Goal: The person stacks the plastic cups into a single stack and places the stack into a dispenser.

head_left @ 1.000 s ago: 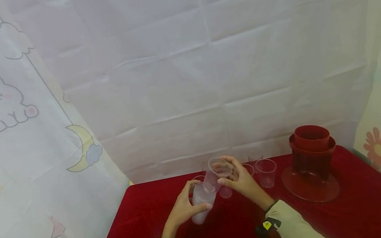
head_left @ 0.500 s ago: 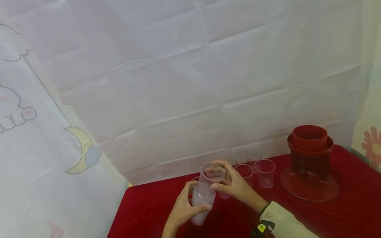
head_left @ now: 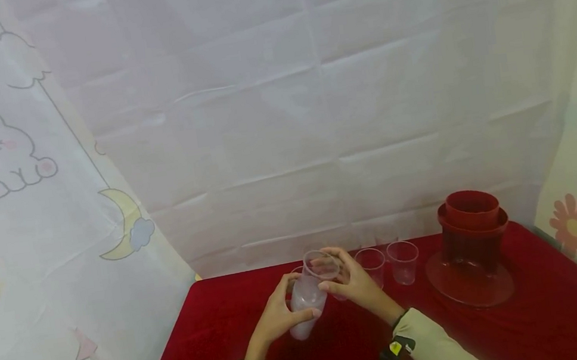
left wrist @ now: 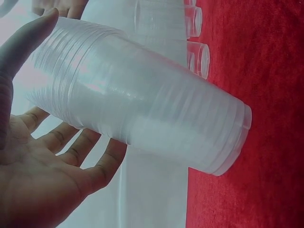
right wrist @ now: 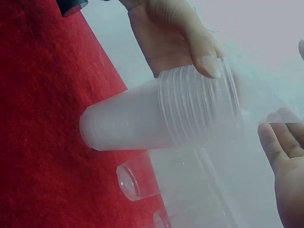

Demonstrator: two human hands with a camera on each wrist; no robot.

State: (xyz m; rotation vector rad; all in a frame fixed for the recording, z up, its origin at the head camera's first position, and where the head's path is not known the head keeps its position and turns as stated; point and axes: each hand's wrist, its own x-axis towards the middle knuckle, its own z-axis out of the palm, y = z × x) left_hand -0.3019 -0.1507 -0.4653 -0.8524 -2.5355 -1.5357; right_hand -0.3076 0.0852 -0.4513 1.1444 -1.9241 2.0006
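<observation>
In the head view my left hand (head_left: 275, 316) grips a tilted stack of nested clear plastic cups (head_left: 303, 317), thumb on the near side. The stack (left wrist: 156, 109) fills the left wrist view, its rims packed toward the hand and its bases pointing at the red cloth. A further clear plastic cup (head_left: 311, 278) stands at the stack's mouth, its lower part inside. My right hand (head_left: 352, 280) holds that cup near its rim, fingers behind and thumb in front. The right wrist view shows the stack (right wrist: 133, 114) and part of my right hand (right wrist: 292, 175); that cup is faint there.
Two upright clear cups, one nearer (head_left: 370, 261) and one farther right (head_left: 404, 268), stand beyond my right hand. Other cups are partly hidden behind the hands. A red round-based stand (head_left: 471, 241) is at the right on the red-covered table (head_left: 218, 314), before a white backdrop (head_left: 263, 147).
My right hand has brought its cup left and slightly down, from beside the stack's mouth into it. The left hand and stack have stayed about in place.
</observation>
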